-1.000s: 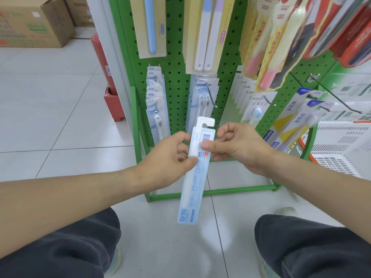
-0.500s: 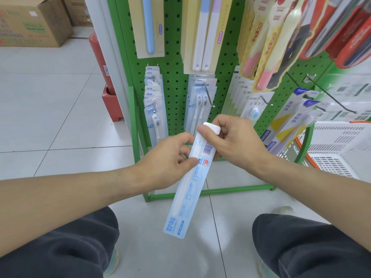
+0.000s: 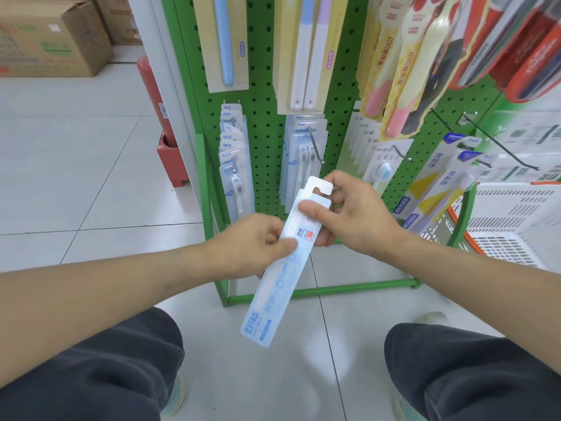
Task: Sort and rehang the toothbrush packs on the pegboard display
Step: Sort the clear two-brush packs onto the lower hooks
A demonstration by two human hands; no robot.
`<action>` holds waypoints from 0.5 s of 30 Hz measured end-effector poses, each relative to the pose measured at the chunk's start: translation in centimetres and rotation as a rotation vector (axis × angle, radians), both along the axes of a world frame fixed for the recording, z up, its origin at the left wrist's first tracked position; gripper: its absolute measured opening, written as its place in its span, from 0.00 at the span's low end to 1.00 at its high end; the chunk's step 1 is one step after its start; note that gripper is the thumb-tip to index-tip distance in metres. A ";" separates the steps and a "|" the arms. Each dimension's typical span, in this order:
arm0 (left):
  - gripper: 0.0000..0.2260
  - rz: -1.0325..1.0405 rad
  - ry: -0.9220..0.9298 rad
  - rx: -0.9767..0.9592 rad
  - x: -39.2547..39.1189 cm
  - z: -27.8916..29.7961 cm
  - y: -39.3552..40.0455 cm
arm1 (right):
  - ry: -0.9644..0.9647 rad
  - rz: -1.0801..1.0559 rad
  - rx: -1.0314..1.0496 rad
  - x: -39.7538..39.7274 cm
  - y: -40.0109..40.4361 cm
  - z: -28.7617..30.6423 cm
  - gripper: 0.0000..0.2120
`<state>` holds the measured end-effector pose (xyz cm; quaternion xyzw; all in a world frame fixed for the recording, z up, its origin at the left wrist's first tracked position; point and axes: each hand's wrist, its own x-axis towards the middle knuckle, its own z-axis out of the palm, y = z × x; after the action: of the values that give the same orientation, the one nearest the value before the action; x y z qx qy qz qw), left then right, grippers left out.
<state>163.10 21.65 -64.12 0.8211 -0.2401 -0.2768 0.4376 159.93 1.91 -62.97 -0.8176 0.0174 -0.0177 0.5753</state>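
Note:
A long pale-blue toothbrush pack (image 3: 274, 287) slants from upper right to lower left in front of the green pegboard (image 3: 267, 123). My left hand (image 3: 252, 241) pinches its middle from the left. My right hand (image 3: 349, 214) grips its top, thumb on the front just below the white hang tab (image 3: 318, 185). Similar blue packs hang on a peg (image 3: 233, 159) at the left and another peg (image 3: 315, 150) in the middle of the board.
Yellow and red toothbrush packs (image 3: 391, 71) hang higher up. Bare hooks (image 3: 501, 147) stick out at the right above a white basket (image 3: 516, 226). A red stand (image 3: 170, 159) and cardboard boxes (image 3: 51, 38) sit at the left. My knees are below.
The pack has tilted, its lower end swinging left. My right hand moved up from the pack's barcode area to its top, and the hang tab now shows above my thumb.

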 end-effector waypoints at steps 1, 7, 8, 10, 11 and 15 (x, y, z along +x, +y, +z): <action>0.03 -0.082 0.020 0.064 0.1 0.0 0.2 | 0.005 -0.017 -0.012 0.1 -0.2 -0.2 0.12; 0.34 -0.282 0.091 0.209 0.3 -0.6 0.7 | 0.038 -0.123 0.032 0.4 -0.7 -1.1 0.13; 0.36 -0.287 0.152 0.169 0.3 -0.7 0.7 | 0.043 -0.137 0.038 0.4 -0.7 -1.1 0.13; 0.37 -0.295 0.297 0.068 0.1 -0.4 0.6 | 0.052 -0.171 0.047 0.5 -0.6 -1.0 0.11; 0.37 -0.305 0.350 0.026 0.0 -0.3 0.6 | 0.055 -0.193 0.056 0.6 -0.6 -0.9 0.10; 0.39 -0.334 0.402 -0.036 -0.5 -0.3 0.3 | 0.058 -0.276 0.114 0.7 -0.8 -0.7 0.11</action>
<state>162.61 21.91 -64.40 0.6907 -0.2856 -0.4984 0.4393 160.63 1.13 -63.65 -0.7737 0.1471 -0.0719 0.6121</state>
